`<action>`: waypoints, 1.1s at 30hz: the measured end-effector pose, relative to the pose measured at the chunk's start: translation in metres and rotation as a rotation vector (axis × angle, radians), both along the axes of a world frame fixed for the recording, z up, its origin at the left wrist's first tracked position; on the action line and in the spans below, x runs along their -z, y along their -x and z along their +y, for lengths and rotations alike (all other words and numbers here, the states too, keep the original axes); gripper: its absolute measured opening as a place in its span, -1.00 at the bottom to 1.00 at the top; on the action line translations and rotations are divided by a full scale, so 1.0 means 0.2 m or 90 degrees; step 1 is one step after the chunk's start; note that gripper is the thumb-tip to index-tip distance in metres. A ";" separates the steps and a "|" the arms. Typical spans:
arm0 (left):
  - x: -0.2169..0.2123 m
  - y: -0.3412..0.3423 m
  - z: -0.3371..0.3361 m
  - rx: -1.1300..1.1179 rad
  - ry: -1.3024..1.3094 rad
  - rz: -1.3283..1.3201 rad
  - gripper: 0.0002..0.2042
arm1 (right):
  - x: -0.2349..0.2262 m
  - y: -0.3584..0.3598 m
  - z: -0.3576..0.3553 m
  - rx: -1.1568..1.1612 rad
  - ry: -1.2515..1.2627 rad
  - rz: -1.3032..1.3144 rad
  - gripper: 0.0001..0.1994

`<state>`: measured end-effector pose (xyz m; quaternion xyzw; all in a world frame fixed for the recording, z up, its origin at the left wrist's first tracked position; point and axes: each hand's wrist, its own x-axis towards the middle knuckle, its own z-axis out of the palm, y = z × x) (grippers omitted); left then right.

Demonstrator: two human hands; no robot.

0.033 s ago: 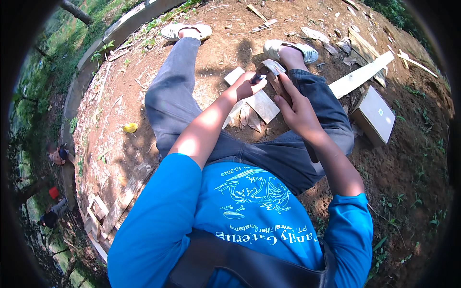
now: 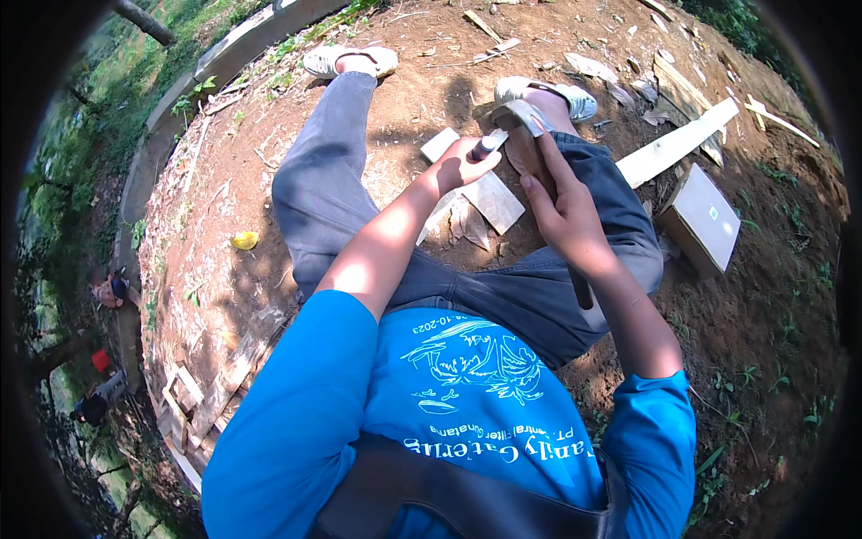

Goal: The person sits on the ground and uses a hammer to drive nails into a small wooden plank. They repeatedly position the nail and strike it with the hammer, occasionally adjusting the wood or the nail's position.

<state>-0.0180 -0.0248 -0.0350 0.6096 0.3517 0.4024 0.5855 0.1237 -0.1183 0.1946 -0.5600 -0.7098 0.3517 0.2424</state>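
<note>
My left hand [image 2: 462, 166] is closed around a short dark cylindrical handle [image 2: 483, 148] with a pale end; its full shape is hidden by the fingers. Close by on the right, my right hand [image 2: 567, 216] grips a hammer-like tool [image 2: 521, 115] with a curved, shiny pale head. Its brown shaft lies along my fingers, and a dark rounded end pokes out below my wrist. Both hands are held between my knees, over pale wooden boards [image 2: 492, 199] on the ground. A dry leaf [image 2: 469, 223] lies against these boards.
To the right of my leg sits a pale box-like block [image 2: 705, 216], with a long plank [image 2: 678, 142] beyond it. A yellow item [image 2: 243, 240] lies left on the soil. Wood scraps [image 2: 184, 395] are at lower left, by a concrete edge [image 2: 135, 193]. People are at far left.
The head of the tool in my right hand has shifted slightly right and tilted, widening the gap to my left hand. My left hand has barely moved.
</note>
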 end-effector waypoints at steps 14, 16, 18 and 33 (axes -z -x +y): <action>-0.17 -0.03 -0.20 0.066 -0.158 0.205 -0.83 | -0.15 -0.07 -0.11 0.162 0.044 0.386 -0.26; -0.20 -0.12 -0.34 0.225 -0.234 0.355 -0.85 | -0.15 -0.11 -0.17 0.216 0.071 0.406 -0.26; -0.14 -0.14 -0.47 0.361 -0.343 0.456 -0.89 | -0.11 -0.14 -0.21 0.259 0.083 0.413 -0.26; -0.18 0.03 -0.02 -0.108 0.114 -0.047 -0.71 | -0.07 -0.25 -0.30 0.288 0.128 0.476 -0.25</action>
